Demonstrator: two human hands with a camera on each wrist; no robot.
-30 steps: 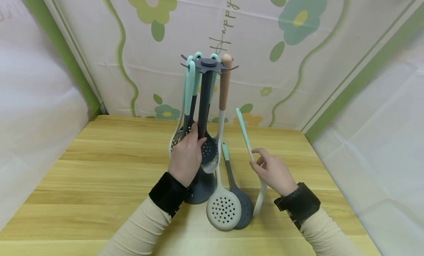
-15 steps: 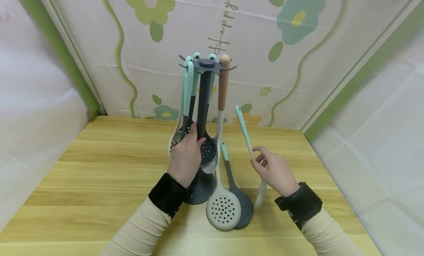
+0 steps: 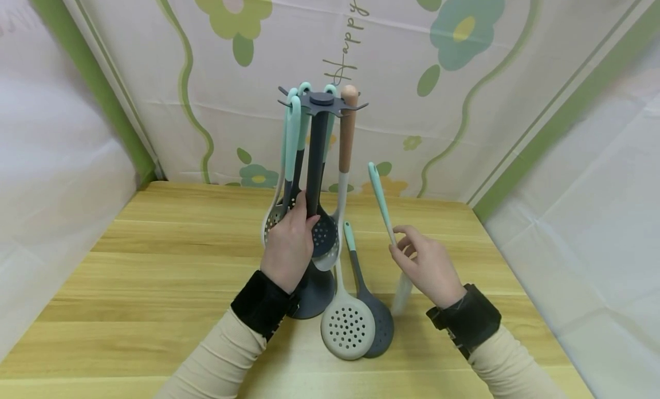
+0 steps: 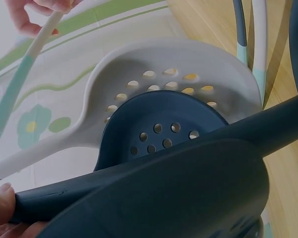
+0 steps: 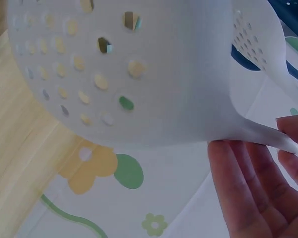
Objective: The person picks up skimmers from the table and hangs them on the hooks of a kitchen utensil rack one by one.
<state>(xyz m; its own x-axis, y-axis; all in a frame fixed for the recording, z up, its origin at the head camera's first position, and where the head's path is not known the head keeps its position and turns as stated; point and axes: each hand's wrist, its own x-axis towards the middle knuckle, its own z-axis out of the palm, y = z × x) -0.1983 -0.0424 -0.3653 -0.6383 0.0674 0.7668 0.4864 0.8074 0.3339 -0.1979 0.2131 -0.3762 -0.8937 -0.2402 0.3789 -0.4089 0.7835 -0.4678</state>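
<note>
My left hand (image 3: 290, 238) grips the dark pole of a utensil rack (image 3: 317, 158), its fingers and thumb round it. From the rack's hooks hang several utensils, among them a wooden-handled white slotted spoon (image 3: 347, 144) and a dark perforated ladle (image 3: 323, 235). To the right, my right hand (image 3: 429, 268) pinches a white skimmer with a mint handle (image 3: 380, 201). It tilts with the handle end up, and the hand partly hides its neck. In the right wrist view the skimmer's broad perforated head (image 5: 169, 89) fills the upper left, with fingers (image 5: 243, 183) at its neck.
A pale round skimmer (image 3: 356, 310) lies on the wooden table (image 3: 170, 261) between the hands, overlapping a dark slotted utensil (image 3: 382, 327) with a mint handle. The rack's round base (image 3: 315, 293) stands left of them. A flower-print cloth (image 3: 392, 55) hangs behind.
My right hand has risen slightly with the white skimmer; its lower end has swung up and its handle tip sits a little higher. The left hand stays on the pole.
</note>
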